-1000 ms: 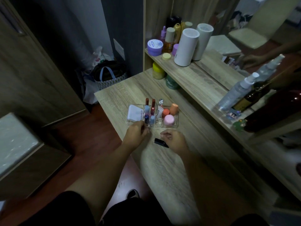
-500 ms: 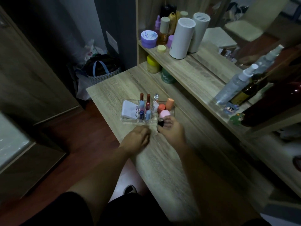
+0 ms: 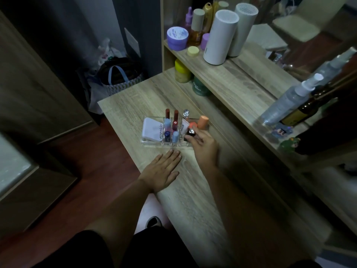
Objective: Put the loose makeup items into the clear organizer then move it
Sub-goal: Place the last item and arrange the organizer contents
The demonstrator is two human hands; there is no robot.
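Lifting black tube (image 3: 190,133) over organizer (image 3: 152,142), left hand (image 3: 164,169) now flat

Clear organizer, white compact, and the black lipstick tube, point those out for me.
clear organizer (image 3: 152,142): head view, front left wall.
white compact (image 3: 151,129): head view, middle of lid.
black lipstick tube (image 3: 190,134): head view, body above right-hand fingers.

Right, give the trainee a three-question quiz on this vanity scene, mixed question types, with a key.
1. True or false: the left hand lies flat on the table.
2. The right hand holds the black tube over: A the clear organizer, B the shelf, C the floor?
3. Fill in: the white compact sits at the organizer's ___ end.

Key: 1 true; 2 A; 3 left.
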